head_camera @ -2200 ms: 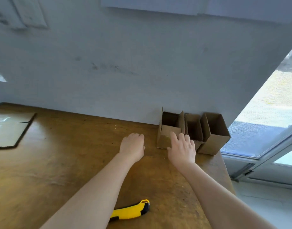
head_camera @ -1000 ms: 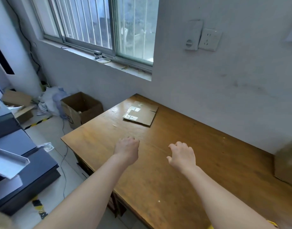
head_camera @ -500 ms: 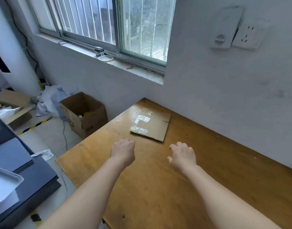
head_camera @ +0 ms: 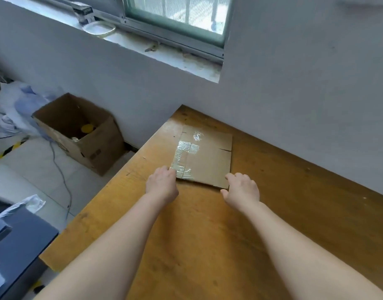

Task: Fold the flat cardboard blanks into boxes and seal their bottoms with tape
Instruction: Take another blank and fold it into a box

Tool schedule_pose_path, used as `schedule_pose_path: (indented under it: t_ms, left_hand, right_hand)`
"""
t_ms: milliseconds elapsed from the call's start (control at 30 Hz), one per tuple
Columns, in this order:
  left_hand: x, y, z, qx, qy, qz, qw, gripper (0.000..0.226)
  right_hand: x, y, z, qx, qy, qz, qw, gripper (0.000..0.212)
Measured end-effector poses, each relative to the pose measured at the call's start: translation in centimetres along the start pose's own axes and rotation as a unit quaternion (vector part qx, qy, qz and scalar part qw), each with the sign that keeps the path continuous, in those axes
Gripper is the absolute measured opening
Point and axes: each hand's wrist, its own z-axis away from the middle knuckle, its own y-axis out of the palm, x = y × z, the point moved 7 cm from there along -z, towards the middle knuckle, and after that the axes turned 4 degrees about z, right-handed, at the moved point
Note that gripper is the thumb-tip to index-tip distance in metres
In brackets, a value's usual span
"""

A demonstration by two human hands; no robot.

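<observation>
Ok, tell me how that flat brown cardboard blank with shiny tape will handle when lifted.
The flat brown cardboard blank looks thin, so probably light. It lies flat yet shows creases and slits, so it may hinge and flop there. The glossy clear tape patches near the left hand could feel slippery.

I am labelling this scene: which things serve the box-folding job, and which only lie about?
For the job: flat cardboard blank, left hand and right hand at its near corners, table.
Lying about: open carton, plastic bags, cable, on the floor.
</observation>
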Motion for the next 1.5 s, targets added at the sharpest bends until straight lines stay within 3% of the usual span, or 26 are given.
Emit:
schedule_pose_path:
  t_ms: [200, 333, 433, 567, 767, 867, 1233, 1367, 1500]
  left_hand:
    - [0.5, 1.6, -4.5, 0.016, -0.009, 0.114, 0.993, 0.043]
    - [0.8, 2.3, -6.0, 0.024, -0.072, 0.195, 0.978, 0.037]
    - [1.6, 3.1, -5.8, 0.054, -0.142, 0.314, 0.937, 0.026]
    - [1.6, 4.2, -3.7, 0.054, -0.171, 0.450, 0.875, 0.023]
    - [-0.9, 4.8, 1.8, 0.014, -0.154, 0.534, 0.831, 0.018]
    - [-3.0, 5.5, 5.3, -0.005, -0.144, 0.546, 0.825, 0.019]
    - [-13.0, 9.0, 21.9, -0.069, -0.138, 0.614, 0.774, 0.035]
    - [-16.1, 9.6, 27.0, -0.072, -0.114, 0.621, 0.772, 0.044]
    - [-17.7, 10.8, 30.8, -0.072, -0.105, 0.619, 0.775, 0.036]
  right_hand:
    - [0.1, 2.6, -2.9, 0.046, 0.107, -0.141, 0.983, 0.065]
    - [-0.8, 3.9, -3.4, 0.031, 0.196, -0.284, 0.938, 0.068]
    - [-2.0, 4.5, -2.6, 0.013, 0.264, -0.348, 0.899, 0.065]
    - [-3.3, 5.4, -0.3, 0.003, 0.299, -0.370, 0.880, 0.059]
    - [-5.4, 5.5, 5.2, -0.041, 0.314, -0.458, 0.831, 0.048]
    - [-7.3, 5.2, 8.3, -0.070, 0.298, -0.494, 0.814, 0.040]
    - [-17.8, 4.8, 22.6, -0.117, 0.223, -0.522, 0.815, 0.037]
    - [-20.9, 5.1, 27.6, -0.133, 0.212, -0.526, 0.813, 0.034]
    - [-23.0, 5.9, 31.6, -0.141, 0.207, -0.534, 0.808, 0.033]
